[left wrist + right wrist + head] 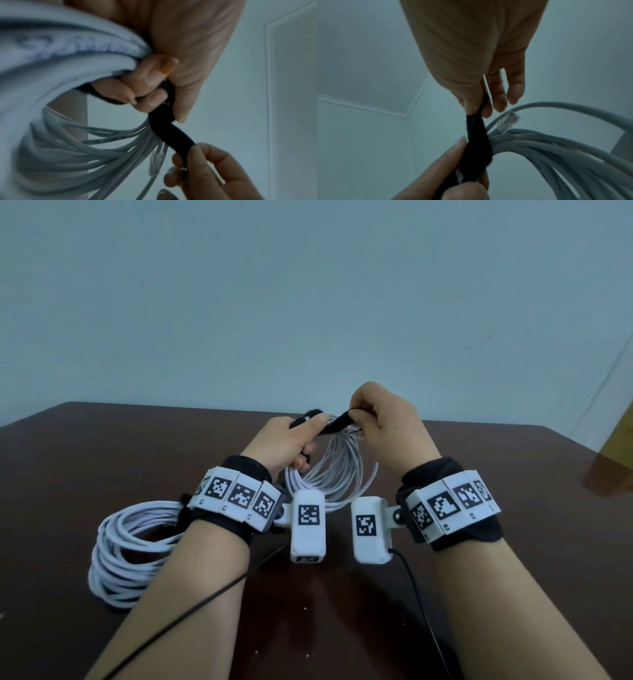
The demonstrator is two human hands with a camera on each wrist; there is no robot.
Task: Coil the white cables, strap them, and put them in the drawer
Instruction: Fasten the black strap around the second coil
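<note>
A coil of white cable [334,474] hangs above the dark table, held at its top by my left hand [291,440]. A black strap [337,424] runs from that hand across to my right hand [380,422], which pinches its free end between thumb and finger. In the left wrist view the left fingers [145,86] curl round the cable bundle [68,152] and the strap [171,135], with a clear plug [155,165] sticking out. The right wrist view shows the strap [476,136] pulled taut beside the cable loops [556,151] and the plug [506,122].
A second white coil [126,549], bound with a black strap [185,508], lies on the brown table [102,457] at the left. A thin black wire [191,607] crosses under my left forearm. A pale wall stands behind; a yellowish object [620,453] shows at the far right.
</note>
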